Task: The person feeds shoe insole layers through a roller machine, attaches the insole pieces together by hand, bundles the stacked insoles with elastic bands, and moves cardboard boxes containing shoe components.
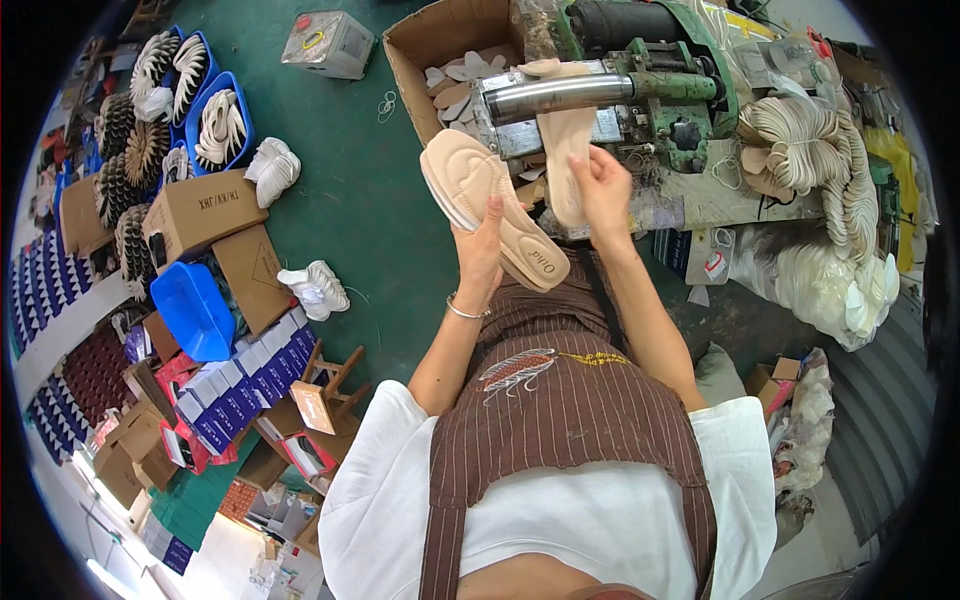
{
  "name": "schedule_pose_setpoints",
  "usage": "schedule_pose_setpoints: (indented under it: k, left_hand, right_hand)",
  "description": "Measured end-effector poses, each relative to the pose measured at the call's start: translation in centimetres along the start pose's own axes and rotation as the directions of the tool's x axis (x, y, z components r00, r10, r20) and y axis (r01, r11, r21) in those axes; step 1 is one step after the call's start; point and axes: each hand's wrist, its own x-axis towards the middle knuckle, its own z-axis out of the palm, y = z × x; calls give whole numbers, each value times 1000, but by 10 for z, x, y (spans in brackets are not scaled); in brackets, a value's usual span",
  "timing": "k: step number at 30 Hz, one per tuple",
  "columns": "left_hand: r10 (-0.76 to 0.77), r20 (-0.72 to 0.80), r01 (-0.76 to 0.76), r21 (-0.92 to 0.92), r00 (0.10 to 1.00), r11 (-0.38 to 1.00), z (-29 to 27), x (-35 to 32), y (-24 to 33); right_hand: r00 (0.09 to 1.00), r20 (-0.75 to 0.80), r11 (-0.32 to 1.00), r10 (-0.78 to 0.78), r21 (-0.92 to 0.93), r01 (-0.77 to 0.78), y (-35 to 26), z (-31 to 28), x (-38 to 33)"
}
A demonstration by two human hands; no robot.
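Observation:
My left hand is closed around a small stack of beige padded insoles, its thumb on top. The top insole has stitched contours and a dark printed mark at the heel. With its fingers and thumb closed, my right hand grips the edge of a single beige insole. That insole's far part lies under a shiny metal roller on a green machine, and its front end shows beyond the roller. The stack is just left of the machine's near corner.
Behind the machine's left side stands a cardboard box holding loose insoles. Bundled insoles lie on the bench at right, above a filled plastic bag. Blue tubs, cartons and white bundles crowd the left floor. A square tin stands far off.

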Motion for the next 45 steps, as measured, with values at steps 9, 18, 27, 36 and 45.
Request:
schedule_pose_setpoints:
  k: [9, 18, 27, 36, 45]
  left_hand:
    - [174, -29, -167, 165, 984, 972, -6, 3, -9]
    - [307, -15, -291, 280, 951, 915, -4, 8, -25]
    - [230, -39, -216, 219, 972, 951, -12, 9, -11]
    - [196, -149, -112, 442, 969, 890, 4, 3, -18]
    - [66, 26, -71, 237, 997, 969, 1, -8, -8]
  right_hand:
    - [982, 136, 991, 129, 15, -133, 21, -11, -38]
    - [947, 298, 984, -121, -93, 155, 2, 39, -64]
    - [996, 1, 996, 86, -27, -86, 22, -9, -44]
    - [959, 282, 924, 20, -371, 90, 9, 13, -58]
    - [962, 274, 1000, -11, -21, 17, 28, 25, -27]
